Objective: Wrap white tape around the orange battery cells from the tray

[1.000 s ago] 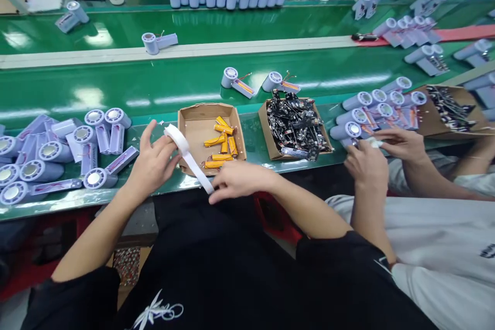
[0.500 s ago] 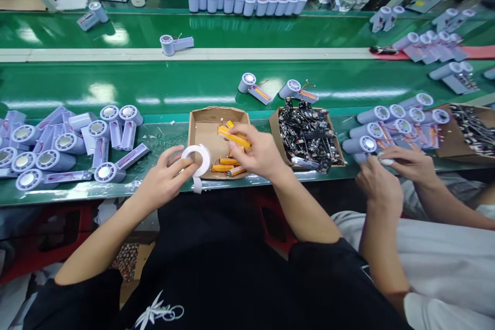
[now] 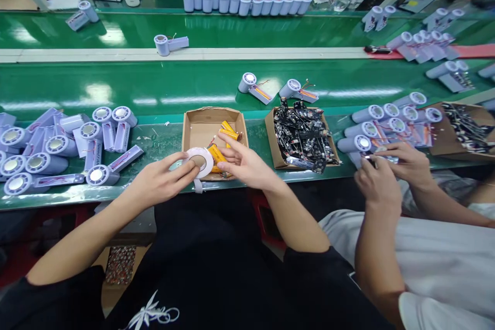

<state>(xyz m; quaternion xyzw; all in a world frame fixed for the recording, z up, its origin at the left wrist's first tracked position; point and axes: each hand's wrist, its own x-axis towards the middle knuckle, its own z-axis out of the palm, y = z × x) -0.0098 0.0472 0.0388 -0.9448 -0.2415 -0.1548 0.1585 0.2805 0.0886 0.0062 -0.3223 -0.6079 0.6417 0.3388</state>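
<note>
Left hand [image 3: 160,183] pinches the white tape roll [image 3: 201,163] at its fingertips, right hand [image 3: 247,165] grips a yellow battery cell [image 3: 215,153] touching the roll, above the cardboard tray [image 3: 201,119]; likely the cell-to-tape step, next needs the loose tape end under the left fingertips aligned.

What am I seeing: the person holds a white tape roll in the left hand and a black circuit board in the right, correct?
Not quite. The head view shows the right hand holding a yellow cell, not a black circuit board, against the white tape roll that the left hand holds.
</note>
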